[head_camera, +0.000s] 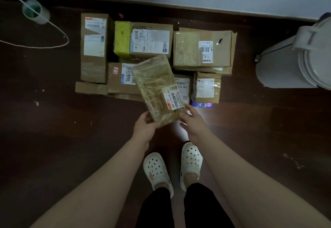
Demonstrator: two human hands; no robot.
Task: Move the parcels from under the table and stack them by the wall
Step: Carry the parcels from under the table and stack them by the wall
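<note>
You wear black trousers point(204, 208): plain, dark, ending just above ankles. Bit of bare ankle shows between trousers and shoes. Your left shoe point(156, 170): white clog, fat round toe, lots of small round holes on top, strap round back of heel, one small brown mark near side. Your right shoe point(190, 161): same white clog, same round holes, same strap at heel. Your arms bare all way along, as far as can be seen. Your left hand point(146, 129) and right hand point(194, 122) bare too.
</note>
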